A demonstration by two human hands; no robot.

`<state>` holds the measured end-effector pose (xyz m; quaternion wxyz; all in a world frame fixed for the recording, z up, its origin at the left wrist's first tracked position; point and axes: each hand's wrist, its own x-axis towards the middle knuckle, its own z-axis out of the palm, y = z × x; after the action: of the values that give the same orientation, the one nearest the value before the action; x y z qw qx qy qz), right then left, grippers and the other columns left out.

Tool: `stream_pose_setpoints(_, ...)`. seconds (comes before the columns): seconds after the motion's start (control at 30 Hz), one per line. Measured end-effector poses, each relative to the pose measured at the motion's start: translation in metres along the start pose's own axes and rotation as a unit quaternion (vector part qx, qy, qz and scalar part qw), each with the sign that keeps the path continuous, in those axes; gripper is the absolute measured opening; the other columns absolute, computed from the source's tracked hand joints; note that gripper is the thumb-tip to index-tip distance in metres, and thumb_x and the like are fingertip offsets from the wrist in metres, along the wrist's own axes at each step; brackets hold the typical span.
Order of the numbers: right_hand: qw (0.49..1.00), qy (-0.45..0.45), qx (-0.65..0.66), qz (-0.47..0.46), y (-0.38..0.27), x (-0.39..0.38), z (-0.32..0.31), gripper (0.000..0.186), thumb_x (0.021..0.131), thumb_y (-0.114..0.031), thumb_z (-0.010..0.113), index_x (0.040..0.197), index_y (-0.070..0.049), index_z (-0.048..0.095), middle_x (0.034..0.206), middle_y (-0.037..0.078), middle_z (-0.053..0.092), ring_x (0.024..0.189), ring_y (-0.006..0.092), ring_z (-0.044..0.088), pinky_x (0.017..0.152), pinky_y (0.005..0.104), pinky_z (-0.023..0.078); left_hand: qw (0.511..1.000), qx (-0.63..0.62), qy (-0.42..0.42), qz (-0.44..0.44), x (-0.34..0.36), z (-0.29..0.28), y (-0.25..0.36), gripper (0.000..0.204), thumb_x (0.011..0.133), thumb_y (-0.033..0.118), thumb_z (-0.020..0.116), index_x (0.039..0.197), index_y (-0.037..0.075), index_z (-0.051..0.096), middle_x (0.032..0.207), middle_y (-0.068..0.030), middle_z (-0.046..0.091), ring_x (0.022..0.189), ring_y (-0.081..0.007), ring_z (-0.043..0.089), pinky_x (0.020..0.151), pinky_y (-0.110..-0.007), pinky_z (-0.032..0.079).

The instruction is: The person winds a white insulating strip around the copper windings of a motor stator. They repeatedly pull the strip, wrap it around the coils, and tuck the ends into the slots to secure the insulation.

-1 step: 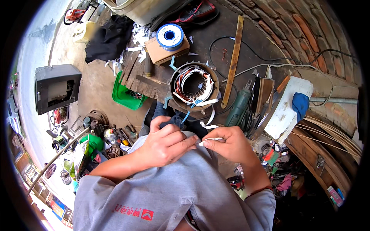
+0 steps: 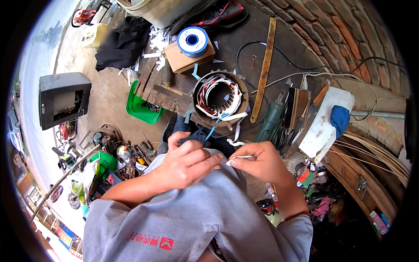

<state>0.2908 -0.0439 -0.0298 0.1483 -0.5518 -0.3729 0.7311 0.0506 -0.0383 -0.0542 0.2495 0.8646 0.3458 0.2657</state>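
My right hand [image 2: 260, 163] pinches the end of a flat white cord [image 2: 241, 157] between thumb and forefinger, just above my lap. Close beside it, my left hand [image 2: 188, 165] has its thumb and fingertips pressed together; what they grip is too thin to make out. Beyond both hands, on the bench edge, stands a round metal motor stator [image 2: 197, 112]. Copper windings wrapped in white tape [image 2: 236, 92] line its inside. A loose white strip [image 2: 238, 129] hangs from its near side toward my hands, along with blue ties [image 2: 210, 132].
On the dark bench [image 2: 227, 48] a spool [image 2: 192, 41] sits on a cardboard box [image 2: 179, 63]. A worn wooden strip [image 2: 264, 70] and a green power tool [image 2: 269, 122] lie to the right. Left of the bench is a green bin [image 2: 144, 109]. A brick wall [image 2: 340, 35] rises behind.
My left fingertips have shifted very slightly left, away from the right hand. The stator and the things on the bench stay where they were.
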Motion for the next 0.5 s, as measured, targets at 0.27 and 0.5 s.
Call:
stream_pose_setpoints(0.27,0.930,0.100,-0.296,-0.191,-0.054,0.017,-0.017,0.009,0.083,-0.010,0.073,0.090,-0.004,0.073,0.074,0.007,0.065,0.063,0.0215,0.065,0.060,0.0323,0.051,0.992,-0.041,0.055,-0.108,-0.006,0.000,-0.017,0.053,0.078,0.025,0.081,0.125,0.008,0.065,0.127,-0.0171,0.055,0.113,-0.0346,0.050,0.097,-0.048,0.039)
stream_pose_setpoints(0.5,0.800,-0.006,-0.554,-0.230,-0.089,0.048,-0.019,0.005,0.078,-0.006,0.065,0.073,-0.004,0.065,0.072,0.011,0.057,0.066,0.0322,0.065,0.059,0.0432,0.051,0.983,-0.054,0.057,-0.167,-0.029,0.000,-0.026,0.038,0.081,0.018,0.076,0.115,0.003,0.066,0.129,-0.0205,0.054,0.117,-0.0391,0.049,0.098,-0.048,0.042)
